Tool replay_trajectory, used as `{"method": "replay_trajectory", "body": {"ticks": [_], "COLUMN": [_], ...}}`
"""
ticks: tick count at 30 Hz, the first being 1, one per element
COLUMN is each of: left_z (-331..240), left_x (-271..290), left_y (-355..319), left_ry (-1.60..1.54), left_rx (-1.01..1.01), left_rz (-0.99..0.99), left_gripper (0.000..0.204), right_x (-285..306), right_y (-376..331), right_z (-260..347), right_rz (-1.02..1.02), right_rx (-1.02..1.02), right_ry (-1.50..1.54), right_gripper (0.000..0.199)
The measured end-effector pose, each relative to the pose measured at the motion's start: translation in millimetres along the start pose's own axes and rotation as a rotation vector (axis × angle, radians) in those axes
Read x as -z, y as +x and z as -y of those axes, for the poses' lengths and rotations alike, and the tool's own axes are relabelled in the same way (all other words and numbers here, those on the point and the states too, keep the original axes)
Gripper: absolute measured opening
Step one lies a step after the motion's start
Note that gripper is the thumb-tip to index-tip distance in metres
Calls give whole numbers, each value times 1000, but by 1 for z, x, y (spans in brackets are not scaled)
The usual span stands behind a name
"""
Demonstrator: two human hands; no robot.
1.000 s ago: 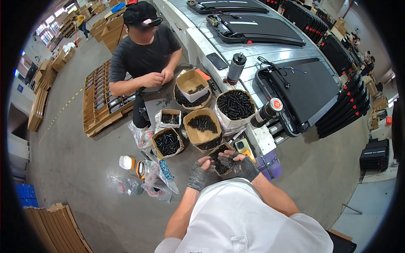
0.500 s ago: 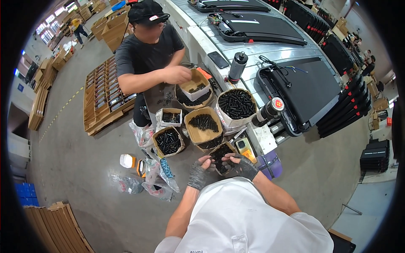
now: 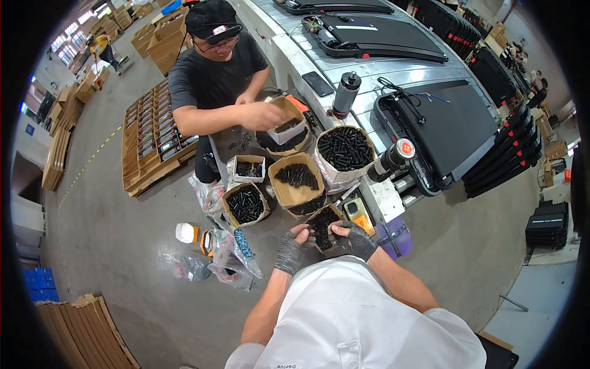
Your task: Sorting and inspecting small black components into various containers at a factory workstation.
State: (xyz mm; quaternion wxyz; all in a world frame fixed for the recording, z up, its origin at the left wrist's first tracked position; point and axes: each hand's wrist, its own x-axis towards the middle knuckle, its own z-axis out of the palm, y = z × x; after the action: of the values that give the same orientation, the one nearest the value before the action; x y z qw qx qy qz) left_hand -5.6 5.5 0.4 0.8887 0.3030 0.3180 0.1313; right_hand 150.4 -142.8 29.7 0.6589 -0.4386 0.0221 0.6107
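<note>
In a dark fingerless glove, my left hand (image 3: 292, 249) is at the left side of a small cardboard box (image 3: 338, 213) close to my body. Thumb and fingers are pinched together there. My right hand (image 3: 355, 240), gloved the same way, is closed in a pinch at the box's right side. Whatever the fingertips hold is too small to make out. Small black parts (image 3: 322, 226) fill the box between the hands. Just beyond it stands a larger open box (image 3: 290, 198) with black screws heaped on its cardboard liner.
Across from me a co-worker's hand (image 3: 268, 115) reaches into another parts box. Boxes of black pieces (image 3: 345, 151) crowd the work surface. To the right are a phone (image 3: 357, 212), a power screwdriver (image 3: 393, 158) and a metal conveyor bearing black treadmill-like units (image 3: 439, 132). Plastic bags (image 3: 230, 264) lie at left.
My hands stay over the same box, with slight finger movement. The co-worker's reaching hand has shifted right over their box, and their other hand now shows.
</note>
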Motion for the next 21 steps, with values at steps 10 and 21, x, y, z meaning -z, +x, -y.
{"method": "replay_trajectory", "body": {"ticks": [10,21], "left_z": [2,14], "left_x": [-6,-3], "left_y": [3,10], "left_ry": [-14,10], "left_rx": [7,-11], "left_rz": [16,-28], "left_gripper": [31,40], "right_x": [-27,-43], "right_y": [-2,-5], "right_z": [-1,-11], "right_rz": [-103,-220], "right_rx": [69,356], "right_ry": [-134,-588], "right_gripper": [16,22]}}
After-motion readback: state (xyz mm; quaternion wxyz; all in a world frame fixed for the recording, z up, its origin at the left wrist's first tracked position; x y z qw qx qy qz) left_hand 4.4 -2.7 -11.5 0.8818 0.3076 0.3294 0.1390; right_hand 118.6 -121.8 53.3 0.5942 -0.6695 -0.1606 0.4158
